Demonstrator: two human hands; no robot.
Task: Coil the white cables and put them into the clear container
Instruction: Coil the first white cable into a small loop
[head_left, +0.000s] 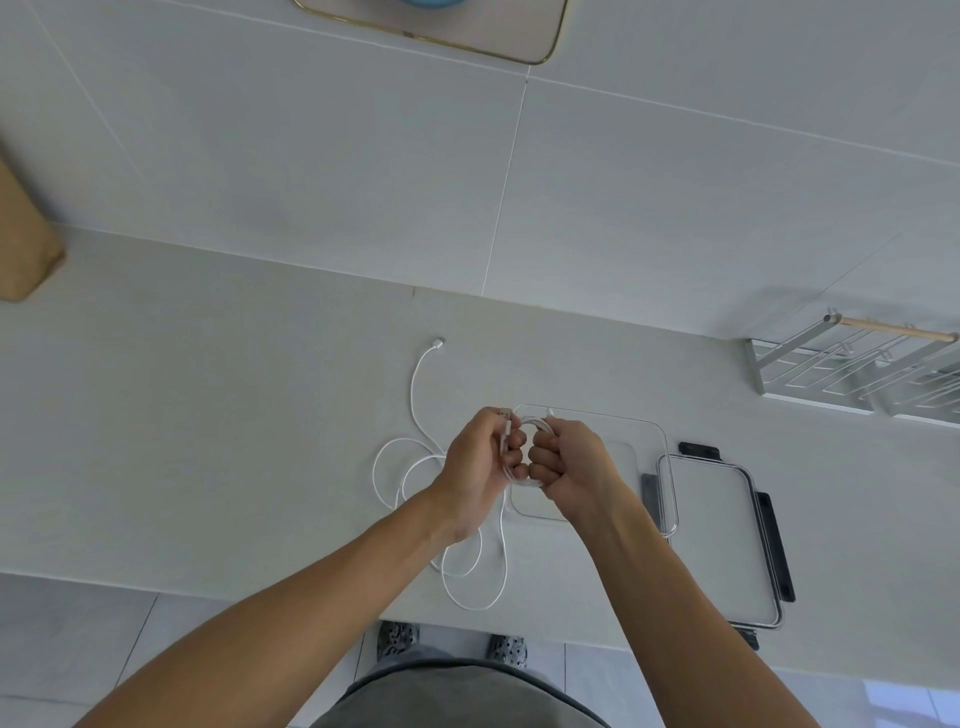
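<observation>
My left hand (485, 462) and my right hand (569, 462) meet fist to fist above the counter, both closed on a small coil of white cable (527, 480) held between them. Loose white cable (415, 405) trails from under my left hand across the counter in several loops, with one plug end lying at the far left of it. The clear container (652, 431) sits directly under and behind my right hand, partly hidden by it. I cannot tell whether the loose loops are the same cable as the coil.
The container's lid (719, 540), clear with dark clips, lies just right of the container. A metal rack (857, 374) with a wooden rod stands at the far right. A brown object (26, 249) sits at the left edge. The counter's front edge (208, 597) runs below my forearms.
</observation>
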